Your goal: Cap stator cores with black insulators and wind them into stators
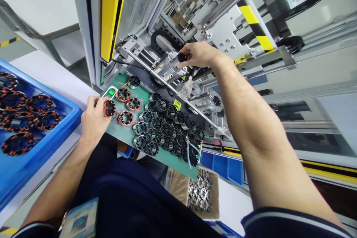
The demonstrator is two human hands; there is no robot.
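My left hand (pixel 93 121) is closed round a copper-wound motor stator (pixel 109 108) at the left end of the green work surface (pixel 118 128). Right beside it lie several more wound stators (pixel 125 118) with loose wire ends. My right hand (pixel 195 55) reaches into the machine, its fingers pinched on a black stator core (pixel 182 57) at the end of a round metal fixture (pixel 170 65). Part of that core is hidden by the fingers. Many unwound black stator cores (pixel 167 130) stand close together, some stacked, on the middle of the green surface.
A blue bin (pixel 64 106) with wound stators stands at the left. Blue-handled cutters (pixel 192 152) lie on the cores at the right. A second fixture (pixel 205 102) holds a core. A metal rod (pixel 150 70) crosses in front of the machine. A cardboard box (pixel 214 197) holds metal rings.
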